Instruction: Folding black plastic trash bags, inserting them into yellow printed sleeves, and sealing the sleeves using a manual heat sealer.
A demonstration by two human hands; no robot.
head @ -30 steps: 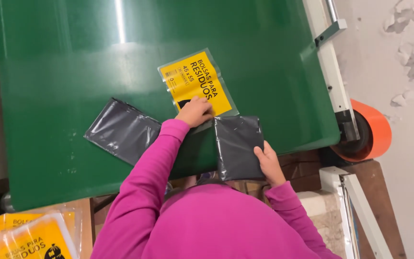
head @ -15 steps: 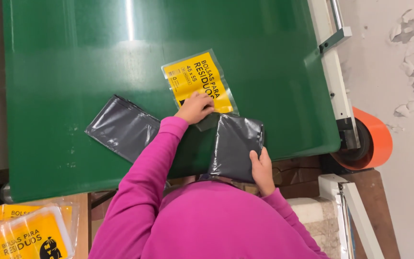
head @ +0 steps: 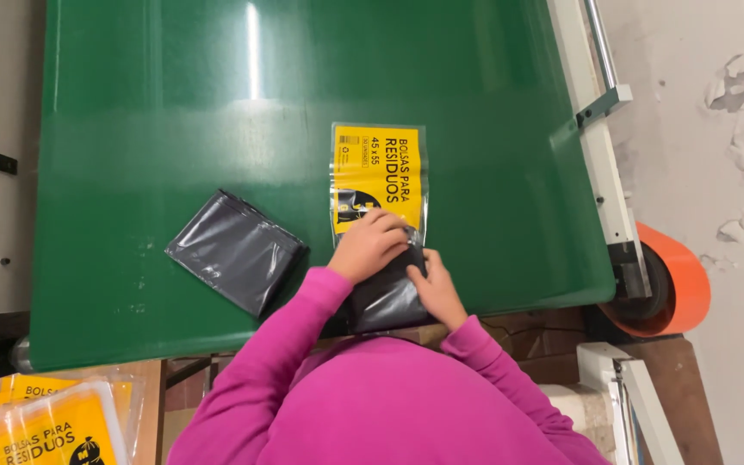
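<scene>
Centrally, below the frame's middle: left hand and right hand, both curled closed, gripped a folded black bag stack at the mouth of a yellow-labelled clear pouch; the pouch's long axis ran upward from both hands on the green worktop. Second black stack lay left.

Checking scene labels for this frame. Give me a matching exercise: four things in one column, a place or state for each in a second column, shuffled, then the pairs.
Things:
1. yellow-labelled clear packet
2. folded black bag stack
3. orange roll
4. pile of yellow packets

Places or states:
A. lying loose on the green belt, apart from both hands
B. off the belt, at the machine's right side
C. bottom left corner, off the belt
D. on the belt, its near end under the left hand

Pairs: 1-D, 2-A, 3-B, 4-C

The right hand presses a second black bag bundle toward the packet.
</scene>
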